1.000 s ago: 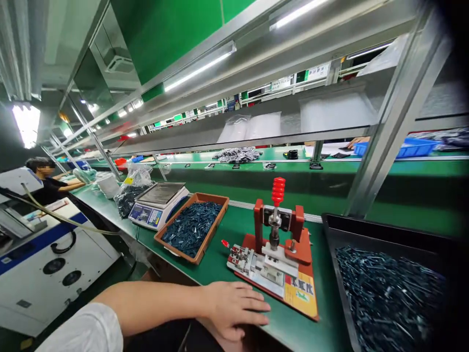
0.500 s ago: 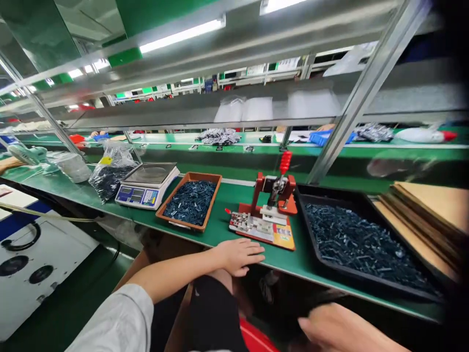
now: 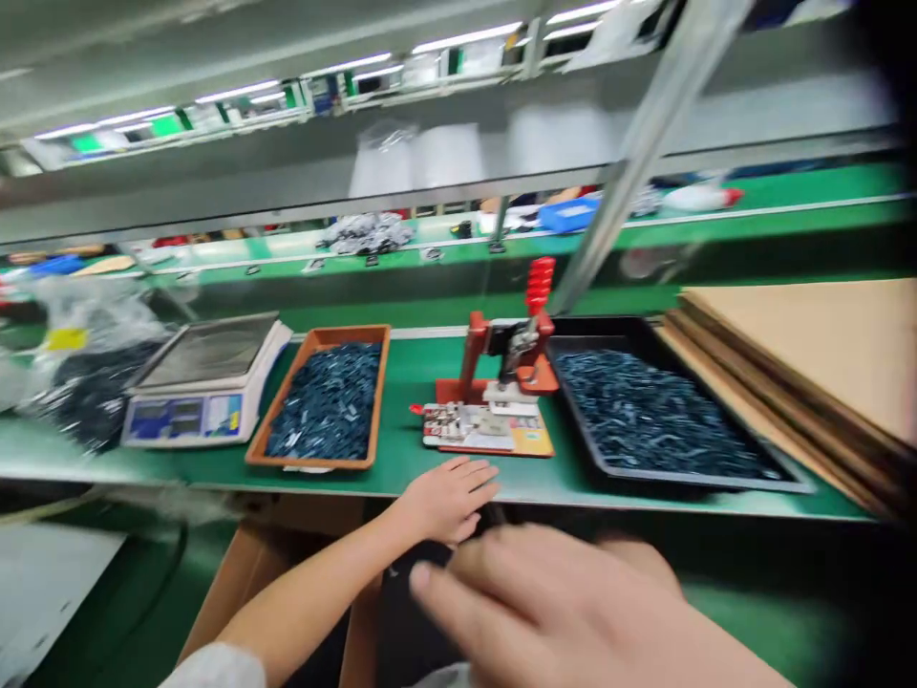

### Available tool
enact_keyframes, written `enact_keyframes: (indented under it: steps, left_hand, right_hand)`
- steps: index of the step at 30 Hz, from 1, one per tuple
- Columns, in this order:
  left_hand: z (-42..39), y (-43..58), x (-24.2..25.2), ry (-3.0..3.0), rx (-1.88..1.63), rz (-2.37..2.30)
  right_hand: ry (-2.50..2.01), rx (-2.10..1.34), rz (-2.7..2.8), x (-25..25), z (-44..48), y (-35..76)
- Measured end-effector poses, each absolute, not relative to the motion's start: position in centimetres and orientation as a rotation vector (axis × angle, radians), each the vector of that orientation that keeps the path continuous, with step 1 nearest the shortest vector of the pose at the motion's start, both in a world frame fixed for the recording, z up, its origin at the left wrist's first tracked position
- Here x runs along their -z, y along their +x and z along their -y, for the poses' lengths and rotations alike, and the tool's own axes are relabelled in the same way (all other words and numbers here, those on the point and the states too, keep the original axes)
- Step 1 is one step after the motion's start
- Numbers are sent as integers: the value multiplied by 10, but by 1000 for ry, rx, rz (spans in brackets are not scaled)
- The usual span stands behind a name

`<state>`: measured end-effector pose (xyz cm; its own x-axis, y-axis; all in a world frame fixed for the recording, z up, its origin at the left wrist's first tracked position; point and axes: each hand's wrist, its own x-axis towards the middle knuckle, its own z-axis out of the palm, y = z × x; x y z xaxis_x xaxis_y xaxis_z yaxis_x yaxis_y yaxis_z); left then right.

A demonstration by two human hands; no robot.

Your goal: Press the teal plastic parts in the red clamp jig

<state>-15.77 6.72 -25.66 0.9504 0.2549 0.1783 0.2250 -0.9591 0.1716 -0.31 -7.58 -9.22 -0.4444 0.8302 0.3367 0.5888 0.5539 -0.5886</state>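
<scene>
My left hand [image 3: 445, 499] rests on the front edge of the green bench [image 3: 401, 459], fingers spread flat, holding nothing. It lies just in front of a red hand press [image 3: 501, 382] with a red ribbed handle [image 3: 539, 282]. My right hand [image 3: 565, 612] is raised close to the camera, large and blurred, with its fingers stretched out to the left and nothing visible in them. An orange tray [image 3: 379, 401] of small dark parts sits left of the press. A black tray [image 3: 573, 420] of similar dark parts sits to its right.
A weighing scale [image 3: 204, 377] stands left of the orange tray, with a plastic bag of dark parts [image 3: 78, 373] beyond it. Flat cardboard sheets [image 3: 809, 363] are stacked at the right. A slanted metal post [image 3: 630, 162] rises behind the press. A cardboard box [image 3: 244, 583] sits below the bench edge.
The view has swung right and down. My right hand has risen from the bottom edge to fill the lower middle. My left hand stays on the bench edge.
</scene>
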Motion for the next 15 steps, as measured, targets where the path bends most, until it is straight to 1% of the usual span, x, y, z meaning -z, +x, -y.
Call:
enact_keyframes:
  steps: [2, 3, 4, 7, 9, 12, 15]
  left_hand:
    - [-68, -158, 259, 2854, -387, -441]
    - [-69, -159, 260, 2818, -412, -458]
    - [-70, -160, 262, 2795, -436, -472]
    - [-78, -161, 277, 2842, -530, -473]
    - [-91, -157, 293, 2973, -642, -322]
    - [-116, -150, 313, 3145, -795, -49]
    - [-126, -149, 317, 3122, -817, -28]
  right_hand:
    - [-1297, -414, 2218, 87, 38, 38]
    - [-1423, -325, 2148, 92, 22, 65]
    - [-1547, -254, 2059, 102, 9, 93]
    - [-1958, -180, 1781, 148, -19, 174]
    - [-2120, -219, 1708, 179, -29, 210]
    - [-2139, -224, 1664, 206, -33, 228]
    - [-2035, -218, 1642, 209, -27, 221]
